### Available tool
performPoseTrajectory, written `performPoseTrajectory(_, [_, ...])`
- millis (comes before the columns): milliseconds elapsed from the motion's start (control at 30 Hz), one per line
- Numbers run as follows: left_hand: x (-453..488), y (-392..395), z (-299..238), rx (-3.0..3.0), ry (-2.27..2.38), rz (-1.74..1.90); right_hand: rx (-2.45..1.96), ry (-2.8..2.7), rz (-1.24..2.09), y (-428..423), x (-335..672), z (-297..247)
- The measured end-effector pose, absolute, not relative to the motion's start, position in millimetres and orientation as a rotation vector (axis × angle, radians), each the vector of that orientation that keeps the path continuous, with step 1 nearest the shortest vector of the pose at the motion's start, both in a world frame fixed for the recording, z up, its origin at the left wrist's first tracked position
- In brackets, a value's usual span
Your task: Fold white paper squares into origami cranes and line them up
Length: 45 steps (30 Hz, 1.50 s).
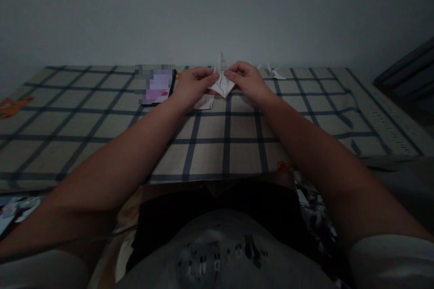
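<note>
A white folded paper (224, 86), pointed at the top and bottom with faint lines on it, is held up between my two hands over the table. My left hand (195, 83) pinches its left edge, thumb in front and fingers behind. On the right edge, my right hand (247, 80) grips it the same way, its thumb pressed near the middle crease. Below my left hand lies a flat piece of pale paper (205, 102), partly hidden by that hand. Just beyond my right hand sits a small folded paper crane (276, 72).
A phone (159, 86) with a lit, partly blurred screen lies left of my hands. The checked tablecloth (217, 144) covers the table, which meets a plain wall (217, 13) at the back. A dark slatted object (407, 76) stands at the far right.
</note>
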<state>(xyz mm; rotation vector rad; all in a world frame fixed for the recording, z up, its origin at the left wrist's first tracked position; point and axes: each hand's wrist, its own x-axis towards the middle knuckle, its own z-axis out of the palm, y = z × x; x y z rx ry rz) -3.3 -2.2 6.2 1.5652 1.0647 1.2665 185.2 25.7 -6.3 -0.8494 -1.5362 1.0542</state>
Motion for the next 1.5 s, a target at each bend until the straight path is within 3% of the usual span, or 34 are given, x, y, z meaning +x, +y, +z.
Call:
performPoseTrajectory(433, [-5,-1,4,1.592,1.093,1.276,-0.797,-1.59,1.127,23,183,-7])
performPoseTrajectory(767, [-3,0,3,1.517,1.031,1.201,-0.852,-1.638,0.938,30,188,-10])
performPoseTrajectory(1500, [-9,23,-21,1.691,0.866,1.197,-0.775,-1.673,0.848,42,191,-19])
